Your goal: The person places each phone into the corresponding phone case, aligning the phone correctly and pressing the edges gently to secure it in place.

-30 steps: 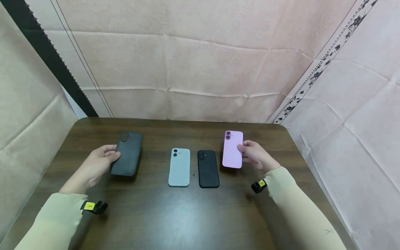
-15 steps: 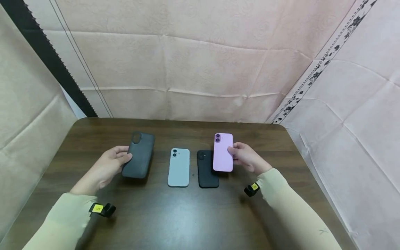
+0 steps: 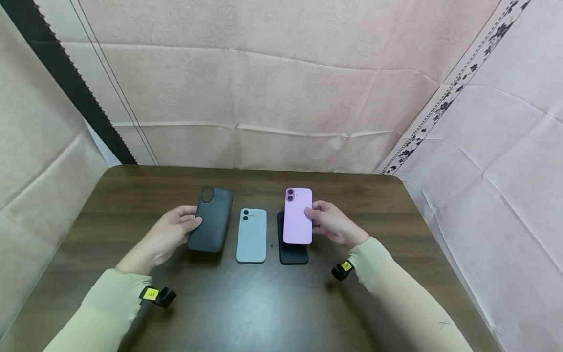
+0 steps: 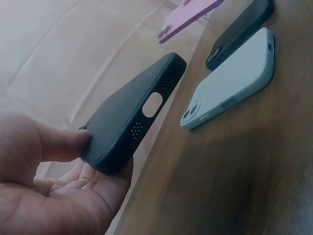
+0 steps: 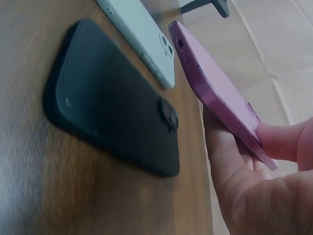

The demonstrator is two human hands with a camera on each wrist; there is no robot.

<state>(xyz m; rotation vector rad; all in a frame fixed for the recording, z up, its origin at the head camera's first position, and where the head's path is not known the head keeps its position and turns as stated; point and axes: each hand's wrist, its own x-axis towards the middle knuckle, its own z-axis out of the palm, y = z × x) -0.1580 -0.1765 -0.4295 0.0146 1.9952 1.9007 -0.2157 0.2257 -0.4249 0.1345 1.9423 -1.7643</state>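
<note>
My left hand (image 3: 169, 232) pinches a dark phone case (image 3: 212, 222) by its left edge, thumb on the back. In the left wrist view the bottom end of the case (image 4: 137, 110) shows a port cutout and small speaker holes, and it is raised off the table. My right hand (image 3: 336, 222) grips a purple phone (image 3: 297, 217) at its right edge, camera side up. The phone is held above a black phone (image 3: 293, 254) and hides much of it in the head view. Left of that lies a pale blue phone (image 3: 251, 237), camera side up.
All of this is over a brown wooden table (image 3: 264, 308) with rounded far corners. Pale cloth (image 3: 286, 98) hangs behind the table and along both sides. Each wrist carries a small black camera (image 3: 164, 297) on a strap.
My left hand has carried the phone case to the right. My right hand has brought the purple phone left, over the black phone. The two phones on the table stay put.
</note>
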